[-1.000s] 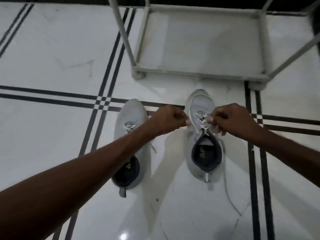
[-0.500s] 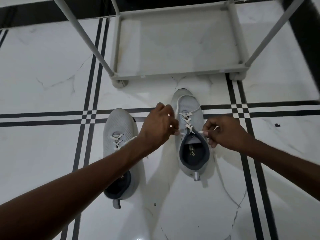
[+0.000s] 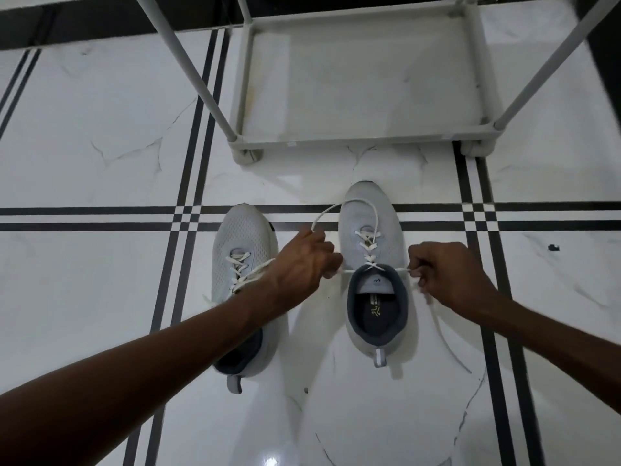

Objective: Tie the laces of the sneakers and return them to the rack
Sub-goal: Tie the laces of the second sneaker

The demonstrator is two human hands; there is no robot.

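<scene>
My left hand point(image 3: 304, 264) and right hand point(image 3: 443, 280) each pinch one lace end, drawn taut crosswise over the right sneaker point(image 3: 371, 264), whose long axis points toward the rack point(image 3: 363, 137) (left sneaker point(image 3: 243, 243) untied alongside).

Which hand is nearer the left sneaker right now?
Left. The left hand sits just off the left sneaker, its forearm crossing it. The right hand is beyond the right sneaker, pulling its lace.

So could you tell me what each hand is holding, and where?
Both hold the right sneaker's lace: left hand and right hand pinch its two ends beside the collar.
</scene>
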